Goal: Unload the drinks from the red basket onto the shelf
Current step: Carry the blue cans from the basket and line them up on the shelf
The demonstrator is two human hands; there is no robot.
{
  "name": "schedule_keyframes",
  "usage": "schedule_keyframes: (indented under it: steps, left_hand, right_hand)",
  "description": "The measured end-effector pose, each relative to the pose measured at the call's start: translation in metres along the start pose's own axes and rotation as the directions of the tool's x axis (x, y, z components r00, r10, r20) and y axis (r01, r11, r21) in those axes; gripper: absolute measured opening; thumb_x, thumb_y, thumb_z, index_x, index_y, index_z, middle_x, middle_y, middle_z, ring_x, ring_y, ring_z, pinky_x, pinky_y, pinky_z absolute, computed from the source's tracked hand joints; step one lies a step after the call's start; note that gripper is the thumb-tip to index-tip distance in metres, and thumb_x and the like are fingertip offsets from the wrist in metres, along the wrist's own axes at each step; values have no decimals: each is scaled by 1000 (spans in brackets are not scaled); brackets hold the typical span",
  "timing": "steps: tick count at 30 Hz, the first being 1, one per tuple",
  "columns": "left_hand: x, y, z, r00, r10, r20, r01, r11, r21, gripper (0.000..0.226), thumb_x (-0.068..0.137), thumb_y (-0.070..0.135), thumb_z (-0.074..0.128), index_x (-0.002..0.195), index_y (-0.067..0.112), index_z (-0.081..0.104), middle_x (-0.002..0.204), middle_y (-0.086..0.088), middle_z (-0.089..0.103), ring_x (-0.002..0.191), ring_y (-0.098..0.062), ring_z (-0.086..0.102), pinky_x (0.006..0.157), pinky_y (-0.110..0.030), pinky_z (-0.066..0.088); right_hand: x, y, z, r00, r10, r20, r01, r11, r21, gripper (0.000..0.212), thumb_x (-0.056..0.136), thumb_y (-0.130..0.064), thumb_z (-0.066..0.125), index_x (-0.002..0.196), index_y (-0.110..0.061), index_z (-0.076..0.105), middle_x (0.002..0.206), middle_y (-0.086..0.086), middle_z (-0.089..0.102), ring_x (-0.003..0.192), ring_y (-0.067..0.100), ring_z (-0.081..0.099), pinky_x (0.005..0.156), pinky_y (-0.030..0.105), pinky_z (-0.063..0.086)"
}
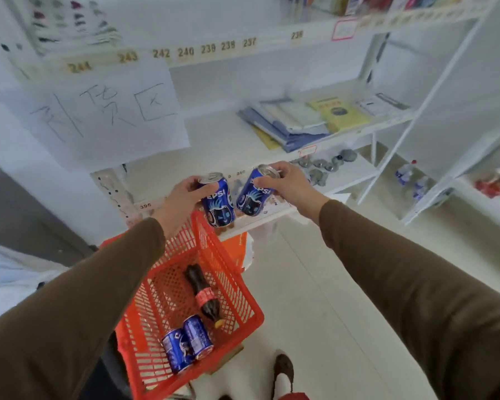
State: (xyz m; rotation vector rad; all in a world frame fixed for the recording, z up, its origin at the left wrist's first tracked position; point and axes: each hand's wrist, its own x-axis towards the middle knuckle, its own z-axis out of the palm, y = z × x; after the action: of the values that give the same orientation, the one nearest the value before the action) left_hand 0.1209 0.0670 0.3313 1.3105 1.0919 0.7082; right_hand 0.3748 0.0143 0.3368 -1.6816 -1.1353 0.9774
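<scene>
Two blue Pepsi cans are being carried from the red basket (234, 287) toward the white shelf (214, 140) at the centre of the frame. The left hand (182, 197) is wrapped round the left Pepsi can (218, 202), gripped near its top, and the right hand (286, 183) is closed on the right Pepsi can (253, 194), pinched at its rim and tilted to the left. Both cans are held above the front edge of a lower shelf board, not yet set down as far as can be judged. The placing step is therefore taken to be in hand; the next move would call for each can to be brought upright, lowered onto a bare part of the board and released, the tilted one needing the greater correction. In the basket at lower centre, two more blue cans (186, 343) and a dark cola bottle (204, 294) with a red label are left lying on their sides, so the unloading is judged partly done. "PEPSI" is read on the held cans. Number tags "244, 243, 242, 240" and "237" are read along the upper shelf edge, "395" on a lower one. A hand-written paper sign (98, 116) at upper left bears large characters that are not read with confidence.
</scene>
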Motion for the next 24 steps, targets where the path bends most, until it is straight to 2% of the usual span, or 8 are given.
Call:
schedule_keyframes:
  steps: [2, 5, 7, 11, 15, 19, 22, 24]
  left_hand:
    - [11, 14, 31, 997, 39, 69, -41, 999, 32, 39, 89, 31, 74, 123, 12, 65, 116, -2, 73, 106, -23, 71, 85, -29, 58]
    - [23, 31, 88, 982, 64, 179, -77, 995, 68, 35, 89, 30, 74, 120, 14, 66, 115, -3, 74, 106, -24, 71, 90, -35, 58]
    - [30, 41, 133, 968, 74, 241, -98, 991, 91, 34, 89, 30, 76, 117, 16, 67, 115, -2, 73, 106, -22, 70, 93, -38, 57]
    - [35, 57, 239, 922, 93, 377, -153, 979, 133, 39, 86, 33, 79, 120, 17, 68, 110, 1, 76, 100, -19, 72, 85, -38, 60]
    - [22, 75, 368, 845, 88, 528, -192, 971, 144, 27, 85, 36, 79, 108, 28, 69, 93, 18, 78, 83, 0, 73, 63, -15, 56]
    - [-1, 91, 508, 762, 80, 642, -245, 954, 172, 28, 83, 41, 80, 106, 30, 68, 92, 19, 77, 84, 1, 73, 68, -17, 56]
    - [-22, 99, 607, 698, 73, 712, -255, 955, 152, 30, 80, 42, 82, 104, 32, 69, 93, 20, 77, 84, 1, 73, 71, -20, 55]
    - [-36, 104, 667, 657, 72, 751, -271, 951, 146, 32, 78, 45, 83, 104, 33, 69, 94, 20, 77, 86, 0, 73, 72, -22, 56]
  right_hand:
    - [-14, 6, -33, 997, 12, -70, -10, 1000, 22, 49, 61, -47, 88, 100, -28, 66, 98, -1, 75, 90, 19, 74, 79, 42, 61]
    - [-38, 19, -88, 982, 41, -183, -37, 999, 25, 67, 65, -43, 89, 122, -16, 64, 112, 6, 73, 100, 24, 71, 76, 39, 59]
    - [-57, 31, -128, 959, 67, -275, -59, 998, 36, 65, 68, -40, 89, 122, -16, 62, 110, 4, 72, 97, 22, 71, 74, 35, 58]
    - [-106, 59, -219, 898, 129, -421, -105, 991, 80, 62, 68, -44, 89, 118, -19, 62, 95, -7, 68, 78, 8, 65, 47, 13, 46]
    - [-166, 96, -323, 818, 176, -547, -156, 984, 84, 55, 68, -51, 86, 110, -23, 65, 94, -8, 70, 83, 10, 67, 55, 25, 52]
    - [-234, 134, -429, 732, 212, -647, -214, 974, 77, 56, 64, -58, 84, 105, -25, 65, 93, -9, 71, 83, 11, 68, 60, 29, 54]
    - [-282, 162, -502, 657, 243, -713, -248, 964, 99, 49, 63, -60, 84, 92, -28, 63, 89, -9, 70, 83, 12, 68, 65, 30, 58]
    - [-312, 179, -546, 603, 264, -753, -268, 956, 120, 52, 63, -60, 85, 95, -25, 63, 92, -6, 70, 85, 14, 68, 71, 35, 62]
